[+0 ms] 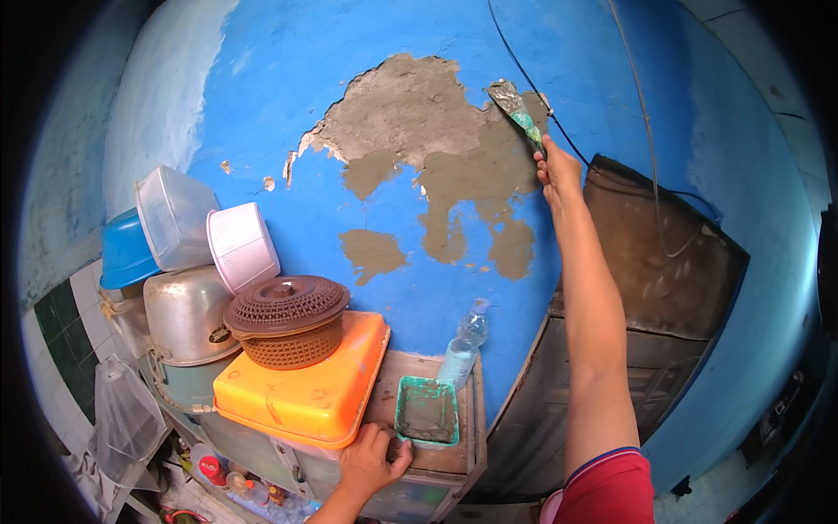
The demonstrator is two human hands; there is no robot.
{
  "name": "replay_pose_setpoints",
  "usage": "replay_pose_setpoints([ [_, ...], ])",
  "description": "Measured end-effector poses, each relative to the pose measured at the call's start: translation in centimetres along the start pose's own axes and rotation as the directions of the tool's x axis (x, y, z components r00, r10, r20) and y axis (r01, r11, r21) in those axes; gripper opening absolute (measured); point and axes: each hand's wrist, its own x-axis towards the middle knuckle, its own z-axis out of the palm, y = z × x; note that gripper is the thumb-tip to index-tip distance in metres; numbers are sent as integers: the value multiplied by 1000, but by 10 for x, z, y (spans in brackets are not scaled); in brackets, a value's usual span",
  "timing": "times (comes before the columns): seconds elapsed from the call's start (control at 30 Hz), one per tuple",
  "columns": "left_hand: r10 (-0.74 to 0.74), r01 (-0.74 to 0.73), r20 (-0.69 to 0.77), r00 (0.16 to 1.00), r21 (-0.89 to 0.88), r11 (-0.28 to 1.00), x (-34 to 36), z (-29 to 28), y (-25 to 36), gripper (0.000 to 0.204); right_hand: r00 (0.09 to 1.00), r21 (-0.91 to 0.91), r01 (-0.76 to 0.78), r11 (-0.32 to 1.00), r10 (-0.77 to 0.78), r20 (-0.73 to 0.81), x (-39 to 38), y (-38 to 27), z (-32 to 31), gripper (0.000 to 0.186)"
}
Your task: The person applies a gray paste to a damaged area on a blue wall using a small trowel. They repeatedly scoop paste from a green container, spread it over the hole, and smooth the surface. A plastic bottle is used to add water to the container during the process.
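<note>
My right hand (555, 168) is raised to the blue wall (288, 70) and grips a putty knife (517, 108) with a green handle. Its blade is smeared with grey mortar and rests on the bare patch (419, 113) where paint has come off. Darker, wet mortar (484, 170) covers part of that patch. My left hand (371, 458) rests on the wooden shelf top (470, 428), fingers spread, right beside a green tray (426, 410) that holds grey mortar.
A clear plastic bottle (463, 345) stands behind the tray. An orange bin (305, 389) carries a brown lidded basket (288, 319). Metal and plastic tubs (188, 262) are stacked at left. A dark wooden door (663, 288) stands at right. A black cable (524, 70) runs down the wall.
</note>
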Motion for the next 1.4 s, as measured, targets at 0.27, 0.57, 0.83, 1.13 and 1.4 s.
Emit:
replay_pose_setpoints([
  [0.27, -15, 14, 32, 999, 4, 1000, -1, -3, 2, 25, 999, -26, -39, 999, 39, -3, -1, 12, -20, 35],
  [0.57, -17, 16, 31, 999, 34, 999, -2, -2, 1, 27, 993, 153, 61, 986, -76, 95, -10, 30, -25, 35],
  [0.83, -19, 19, 6, 1000, 24, 1000, -1, 0, 0, 30, 989, 34, 116, 993, -118, 90, -29, 25, -21, 32],
  [1.13, -9, 8, 18, 1000, 24, 1000, 1, -2, 2, 29, 969, -19, 238, 971, -236, 78, -14, -3, 14, 36],
  [1.4, -9, 9, -7, 1000, 2, 1000, 0, 1, 2, 29, 979, -199, 186, 962, -199, -48, -14, 12, -6, 36],
])
